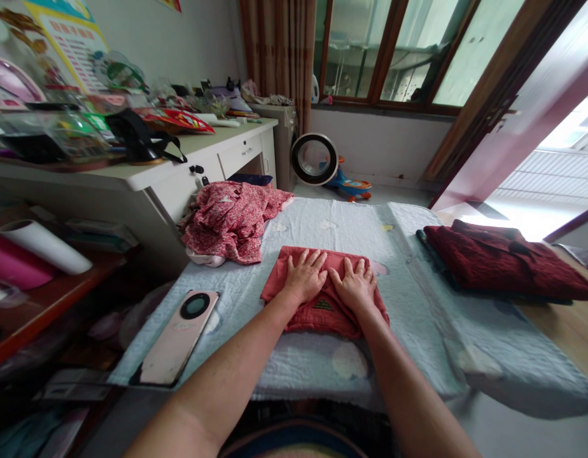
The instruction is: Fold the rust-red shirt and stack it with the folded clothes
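Both hands, left hand [305, 275] and right hand [356, 284], lay flat, fingers spread, gripping nothing, on the folded red garment [322, 312], its long axis running left-right across the blanket [418, 299].

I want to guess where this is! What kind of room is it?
Probably a room at home: a cluttered white desk, curtained windows, and folded clothes on a blanket-covered surface.

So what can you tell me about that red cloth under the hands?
The red cloth is a folded garment of soft, faded brick-red fabric with a small dark label near its front edge. It lies flat on the pale quilt. The left hand and right hand press on it, palms down, fingers spread.
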Demonstrator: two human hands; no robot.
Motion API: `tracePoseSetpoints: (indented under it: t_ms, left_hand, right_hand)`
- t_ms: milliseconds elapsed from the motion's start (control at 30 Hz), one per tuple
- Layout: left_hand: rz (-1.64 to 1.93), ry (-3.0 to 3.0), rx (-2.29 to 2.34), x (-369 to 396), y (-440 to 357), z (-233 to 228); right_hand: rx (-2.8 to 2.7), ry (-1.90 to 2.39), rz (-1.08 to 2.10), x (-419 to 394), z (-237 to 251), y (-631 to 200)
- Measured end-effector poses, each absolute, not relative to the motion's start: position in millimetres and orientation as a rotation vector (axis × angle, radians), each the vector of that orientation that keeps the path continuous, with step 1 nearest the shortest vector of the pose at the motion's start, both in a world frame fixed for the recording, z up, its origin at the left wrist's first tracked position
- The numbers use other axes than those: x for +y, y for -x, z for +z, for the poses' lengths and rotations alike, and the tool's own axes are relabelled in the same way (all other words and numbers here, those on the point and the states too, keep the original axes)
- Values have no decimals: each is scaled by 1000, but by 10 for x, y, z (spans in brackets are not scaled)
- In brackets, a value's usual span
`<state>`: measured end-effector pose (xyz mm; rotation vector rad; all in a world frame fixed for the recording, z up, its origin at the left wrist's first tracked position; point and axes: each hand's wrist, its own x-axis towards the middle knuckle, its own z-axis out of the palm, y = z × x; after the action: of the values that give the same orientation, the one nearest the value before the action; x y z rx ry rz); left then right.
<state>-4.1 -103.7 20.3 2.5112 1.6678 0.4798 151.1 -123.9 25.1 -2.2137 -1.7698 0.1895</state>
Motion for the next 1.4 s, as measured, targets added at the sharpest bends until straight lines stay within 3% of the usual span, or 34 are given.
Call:
tracePoseSetpoints:
  t_ms: [200, 300, 467, 1400]
  left_hand:
    - [461, -2502, 1669, -1028, 39, 221]
    - [436, -2489, 1658, -1015, 43, 215]
    - [463, -2502, 1662, -1001, 50, 170]
    - [345, -2490, 1692, -1051, 35, 279]
  right_hand:
    - [-1873, 2176, 196, -1150, 385, -1589]
    - [-1945, 1980, 103, -1114, 365, -1550]
    - [-2082, 1697, 242, -1109, 223, -1460]
    - [-1878, 2289, 350, -1019, 326, -1567]
